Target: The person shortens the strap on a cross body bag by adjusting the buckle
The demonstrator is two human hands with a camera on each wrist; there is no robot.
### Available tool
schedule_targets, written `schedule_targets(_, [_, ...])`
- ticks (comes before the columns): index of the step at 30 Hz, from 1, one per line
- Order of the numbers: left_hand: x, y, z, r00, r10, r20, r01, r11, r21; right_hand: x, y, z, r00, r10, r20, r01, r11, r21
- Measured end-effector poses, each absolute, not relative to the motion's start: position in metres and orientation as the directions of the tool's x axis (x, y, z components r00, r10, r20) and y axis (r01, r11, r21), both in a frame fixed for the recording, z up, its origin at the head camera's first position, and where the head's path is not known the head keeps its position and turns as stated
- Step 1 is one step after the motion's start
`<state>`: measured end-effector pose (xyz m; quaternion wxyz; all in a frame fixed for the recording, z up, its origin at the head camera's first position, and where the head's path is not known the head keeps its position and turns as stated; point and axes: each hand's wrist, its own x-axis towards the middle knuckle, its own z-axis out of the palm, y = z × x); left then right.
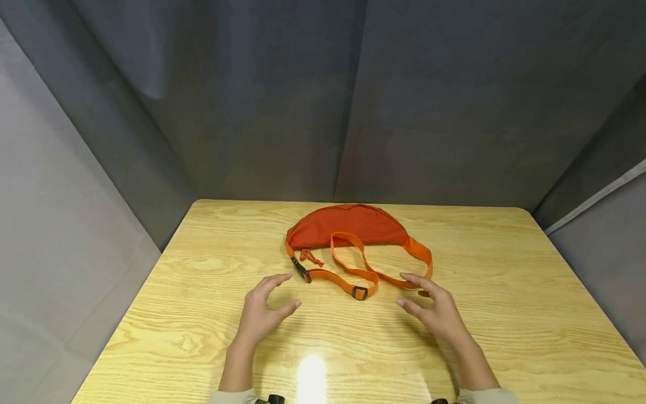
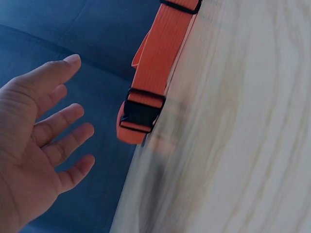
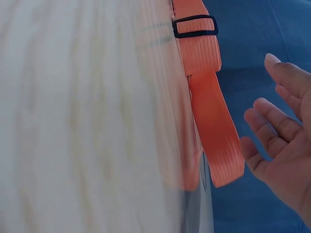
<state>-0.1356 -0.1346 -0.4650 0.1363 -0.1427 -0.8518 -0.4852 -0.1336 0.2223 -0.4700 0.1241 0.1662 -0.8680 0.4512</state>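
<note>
A red-orange waist bag (image 1: 348,224) lies flat near the table's back edge. Its orange strap (image 1: 421,249) loops in front of it, with a black buckle (image 1: 301,270) at the left and a black slider (image 1: 359,292) near the middle. My left hand (image 1: 262,311) is held above the table, fingers spread and holding nothing, just in front of the buckle; the left wrist view shows the buckle (image 2: 140,114) beyond the fingertips. On the other side, my right hand (image 1: 438,308) hovers by the strap's right loop, its relaxed fingers apart from the strap (image 3: 216,131) in the right wrist view.
The wooden table (image 1: 530,292) has a glossy, light-reflecting top. Dark grey curtains (image 1: 282,101) stand behind it, and a lighter grey panel (image 1: 65,224) rises on the left. An orange zipper cord (image 1: 312,257) lies at the bag's lower left.
</note>
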Motion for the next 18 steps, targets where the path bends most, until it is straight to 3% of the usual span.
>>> schedule_targets(8, [-0.139,-0.119,-0.472,-0.941,0.177,0.287,0.336,0.405,0.850,-0.140,0.208,-0.467,-0.925,-0.206,0.319,-0.378,0.425,-0.823])
schedule_targets(18, [-0.152,-0.097,-0.474,-0.927,0.262,0.268,0.344,0.314,0.885,-0.143,0.187,-0.447,-0.936,-0.248,0.251,-0.334,0.391,-0.858])
